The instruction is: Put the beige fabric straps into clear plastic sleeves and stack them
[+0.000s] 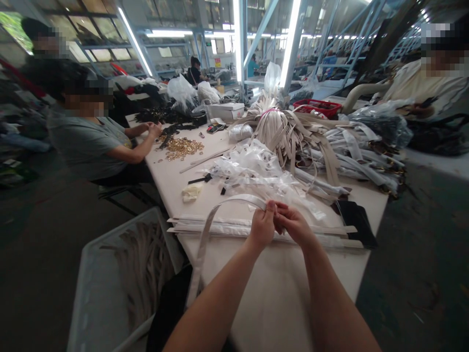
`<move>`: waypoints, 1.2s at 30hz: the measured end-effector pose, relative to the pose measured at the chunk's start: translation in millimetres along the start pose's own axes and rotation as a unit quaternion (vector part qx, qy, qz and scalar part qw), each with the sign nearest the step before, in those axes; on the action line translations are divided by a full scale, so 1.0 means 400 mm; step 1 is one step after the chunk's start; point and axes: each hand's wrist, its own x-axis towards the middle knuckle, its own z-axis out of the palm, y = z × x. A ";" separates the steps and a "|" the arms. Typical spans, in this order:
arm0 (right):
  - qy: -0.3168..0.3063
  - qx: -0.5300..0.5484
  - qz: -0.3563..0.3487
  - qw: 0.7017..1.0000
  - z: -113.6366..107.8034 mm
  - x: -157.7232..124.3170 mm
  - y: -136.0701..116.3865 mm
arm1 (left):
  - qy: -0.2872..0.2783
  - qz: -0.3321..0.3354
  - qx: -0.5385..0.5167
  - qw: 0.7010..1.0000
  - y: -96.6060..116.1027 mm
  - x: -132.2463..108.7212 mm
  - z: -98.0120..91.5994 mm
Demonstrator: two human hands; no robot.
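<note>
Above the near half of the tabletop (274, 288): the left hand (263, 226) and right hand (297, 226) were together, fingers touching, between its left and right edges.
Left hand: closed on the pale strap (244, 198), and the nearer of the two to its visible run.
Right hand: fingers bent in against the left; whether they pinched the strap too could not be told.
Pale strap: on the left of the hands, arching out from the left hand and dropping past the tabletop's left edge.
Long axis: curved, leftward first, then down toward the person.
Wrapped strips (220, 228): beneath the hands, lying straight from left edge to right edge.
Clear wrappings (252, 166): just beyond the hands, farther up the tabletop.
Bin (95, 283): below the left edge, holding more straps (141, 274).
</note>
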 end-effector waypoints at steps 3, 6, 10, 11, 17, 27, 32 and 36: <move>-0.017 -0.016 0.027 0.999 -0.020 -0.005 -0.006 | 0.048 0.066 -0.011 0.997 0.018 0.009 -0.012; -0.015 -0.042 0.023 0.999 -0.029 -0.005 -0.008 | 0.065 0.103 -0.003 0.993 0.029 0.013 -0.019; 0.005 -0.005 0.025 1.000 -0.020 -0.001 0.005 | 0.009 0.035 -0.013 0.999 -0.002 0.011 -0.012; 0.010 0.015 0.032 0.999 -0.018 0.000 0.010 | 0.006 0.028 -0.022 0.999 -0.010 0.010 -0.011; 0.045 0.074 0.045 0.995 -0.004 0.005 0.027 | 0.001 0.036 -0.017 0.999 -0.025 0.009 -0.013; 0.064 0.086 0.033 0.994 -0.023 0.001 0.021 | 0.029 0.028 -0.144 0.989 -0.013 -0.002 -0.031; 0.069 0.011 0.077 0.995 -0.086 -0.027 0.010 | 0.209 0.089 -0.230 0.946 0.079 0.009 -0.190; 0.067 -0.054 0.108 0.990 -0.134 -0.062 -0.032 | 0.279 0.099 -0.215 0.931 0.178 0.008 -0.351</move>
